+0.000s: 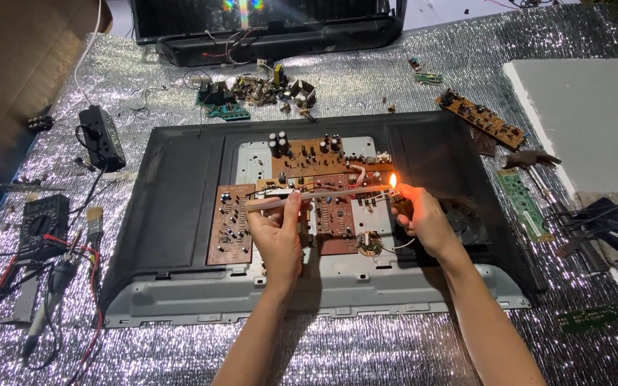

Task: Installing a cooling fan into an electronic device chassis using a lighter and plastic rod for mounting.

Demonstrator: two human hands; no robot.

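Note:
My left hand point(278, 232) grips a long pale translucent stick point(323, 195), held level over the brown circuit boards point(230, 225) of an opened flat-screen set point(173, 207). My right hand point(420, 218) holds a lit lighter point(399, 206). Its small flame point(393, 180) burns right at the stick's right end. Both hands hover above the middle of the set's back panel, over the boards with black capacitors point(277, 145).
A multimeter point(43, 221) with red and black leads lies at the left, near a black power adapter point(101, 137) and a small brush point(94, 223). Loose parts point(259, 91) and small boards point(481, 118) sit behind and right. A white panel point(595, 121) lies far right.

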